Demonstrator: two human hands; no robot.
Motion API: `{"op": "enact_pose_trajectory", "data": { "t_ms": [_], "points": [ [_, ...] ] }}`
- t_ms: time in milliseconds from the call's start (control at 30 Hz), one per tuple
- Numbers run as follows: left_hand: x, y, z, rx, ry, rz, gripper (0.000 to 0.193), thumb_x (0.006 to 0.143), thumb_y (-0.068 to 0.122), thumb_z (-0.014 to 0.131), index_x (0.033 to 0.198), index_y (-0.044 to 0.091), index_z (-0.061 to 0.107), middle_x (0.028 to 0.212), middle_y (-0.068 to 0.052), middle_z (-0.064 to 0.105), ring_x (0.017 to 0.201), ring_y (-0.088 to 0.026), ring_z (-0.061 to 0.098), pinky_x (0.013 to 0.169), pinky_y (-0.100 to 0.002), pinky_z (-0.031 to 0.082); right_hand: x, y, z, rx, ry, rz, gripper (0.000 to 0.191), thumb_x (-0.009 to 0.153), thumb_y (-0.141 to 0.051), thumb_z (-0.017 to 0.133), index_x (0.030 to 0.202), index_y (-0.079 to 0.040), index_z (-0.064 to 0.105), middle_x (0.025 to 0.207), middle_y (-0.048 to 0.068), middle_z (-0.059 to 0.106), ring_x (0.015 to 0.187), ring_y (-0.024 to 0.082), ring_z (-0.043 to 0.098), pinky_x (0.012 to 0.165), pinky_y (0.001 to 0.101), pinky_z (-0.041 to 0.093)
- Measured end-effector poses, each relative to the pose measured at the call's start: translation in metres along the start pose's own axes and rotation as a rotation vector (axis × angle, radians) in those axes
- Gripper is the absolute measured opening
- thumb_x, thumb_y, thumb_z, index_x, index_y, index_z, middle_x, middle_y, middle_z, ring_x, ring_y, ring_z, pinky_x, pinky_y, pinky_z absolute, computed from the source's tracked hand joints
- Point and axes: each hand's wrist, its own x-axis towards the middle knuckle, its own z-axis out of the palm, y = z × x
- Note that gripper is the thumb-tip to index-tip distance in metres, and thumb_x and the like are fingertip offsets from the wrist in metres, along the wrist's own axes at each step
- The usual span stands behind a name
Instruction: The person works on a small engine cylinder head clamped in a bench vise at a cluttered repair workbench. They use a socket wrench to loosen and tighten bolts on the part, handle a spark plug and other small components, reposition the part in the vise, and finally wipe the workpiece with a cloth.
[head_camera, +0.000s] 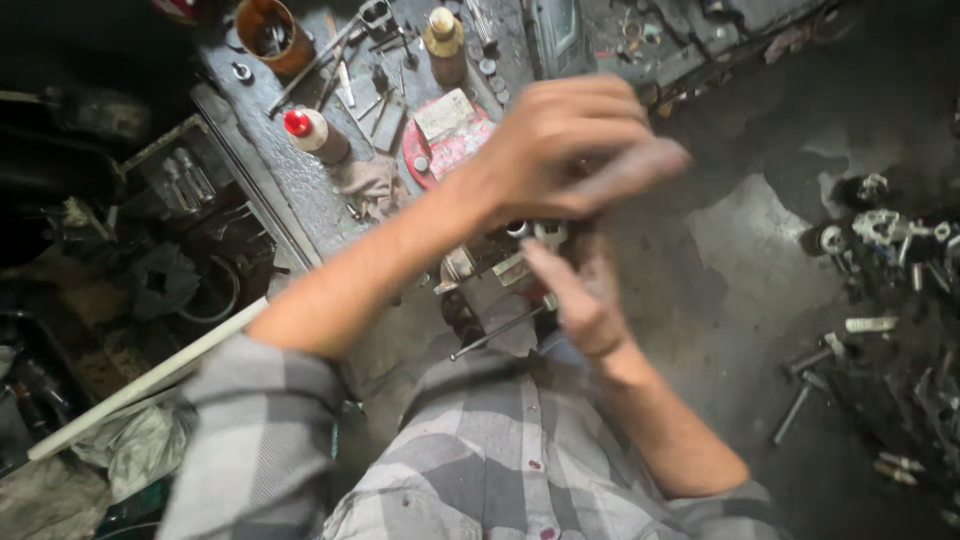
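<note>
My left hand (570, 150) curls over a small shiny metal part (530, 232) clamped in the bench vise (490, 265); fingers blurred, so I can't tell if it's gripped. My right hand (575, 290) is open, fingers straight, touching the part's side. Grimy dark workbench (300, 190) behind: red-capped bottle (315, 135), red tray (445, 145), rusty tin (272, 35), loose tools. Stained concrete floor (750, 260), scrap metal to my right.

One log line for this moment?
left hand: over metal part | right hand: touching part | vise: beneath | bench: cluttered
</note>
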Motion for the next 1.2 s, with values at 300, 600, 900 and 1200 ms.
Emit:
{"op": "enact_pose_trajectory", "data": {
  "t_ms": [300,600,900,1200],
  "points": [
    [-0.087,0.103,0.074,-0.008,0.579,-0.677,0.105,0.083,0.032,0.083,0.159,-0.004,0.021,0.152,-0.022,0.043,0.143,-0.035,0.047,0.119,-0.043,0.04,0.121,-0.033,-0.079,-0.97,-0.867,-0.947,0.049,0.092,-0.017,0.07,0.14,-0.007,0.062,0.151,0.018,0.055,0.146,0.039,0.044,0.122,0.0536,0.036],
    [-0.092,0.084,0.075,0.151,0.476,-0.758,0.076,0.071,0.01,0.072,0.145,0.001,0.056,0.126,-0.019,0.068,0.122,-0.035,0.065,0.115,-0.041,0.047,0.155,-0.007,-0.074,-0.825,-0.893,-1.197,0.037,0.095,-0.035,0.073,0.118,-0.006,0.066,0.104,0.011,0.061,0.109,0.032,0.061,0.12,0.055,0.042],
    [-0.09,0.022,-0.02,-0.202,-0.195,-0.739,0.082,0.062,0.005,0.069,0.144,0.007,0.061,0.138,-0.013,0.069,0.13,-0.022,0.063,0.112,-0.035,0.045,0.05,-0.012,-0.064,-1.229,-0.24,-0.908,0.033,0.103,-0.031,0.075,0.12,-0.004,0.067,0.104,0.01,0.063,0.104,0.03,0.06,0.109,0.048,0.045],
    [-0.09,0.07,0.033,-0.147,0.635,-0.574,0.052,0.095,0.027,0.067,0.142,0.007,0.06,0.135,-0.014,0.067,0.125,-0.024,0.065,0.113,-0.038,0.051,0.123,-0.091,-0.059,-0.963,-1.001,-0.446,0.044,0.091,-0.027,0.076,0.129,-0.004,0.07,0.108,0.016,0.074,0.097,0.031,0.07,0.085,0.0399,0.055]
  ]
}}
